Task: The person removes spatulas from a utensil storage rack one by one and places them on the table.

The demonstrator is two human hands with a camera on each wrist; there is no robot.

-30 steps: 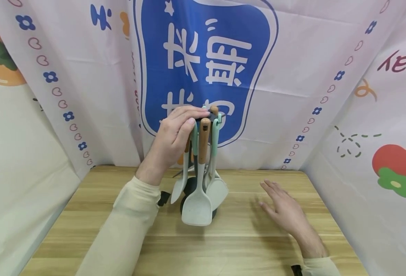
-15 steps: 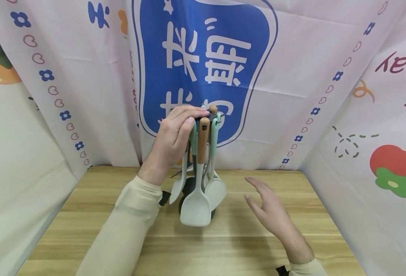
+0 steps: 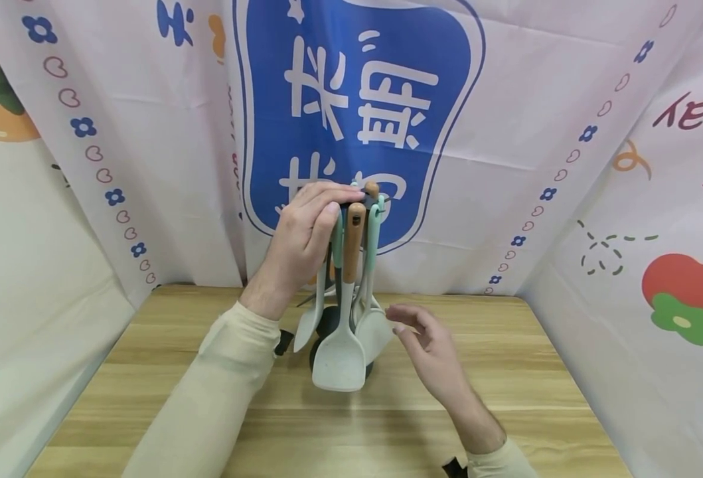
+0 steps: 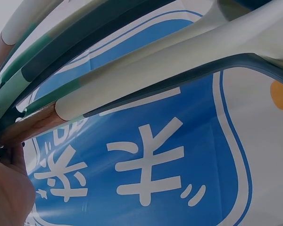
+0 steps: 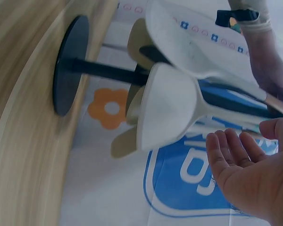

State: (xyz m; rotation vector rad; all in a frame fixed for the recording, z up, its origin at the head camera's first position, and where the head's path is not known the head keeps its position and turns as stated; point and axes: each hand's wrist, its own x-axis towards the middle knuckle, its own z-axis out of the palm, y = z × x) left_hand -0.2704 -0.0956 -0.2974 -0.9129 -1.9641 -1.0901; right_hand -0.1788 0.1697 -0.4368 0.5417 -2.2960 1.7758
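A black utensil stand (image 5: 70, 70) with a round base holds several hanging kitchen utensils in the middle of the table. My left hand (image 3: 303, 226) grips the stand's top, fingers laid across it and thumb at the near side. Facing me hangs a white turner (image 3: 340, 362) with a wooden handle. To its right is a utensil with a mint-green handle (image 3: 373, 229) and a pale, flat head (image 3: 376, 335). Close beside that head, my right hand (image 3: 431, 348) has its fingers loosely bent with nothing in them. A pale spoon-like utensil (image 3: 308, 328) hangs on the left.
The wood-grain table (image 3: 482, 425) ends at a printed cloth backdrop (image 3: 506, 86) just behind the stand. More cloth walls (image 3: 34, 265) rise at both sides. Black straps (image 3: 455, 467) sit at my sleeve cuffs.
My right hand has moved left across the table, from well to the right of the stand to beside the hanging utensils. My left hand has stayed on the stand's top.
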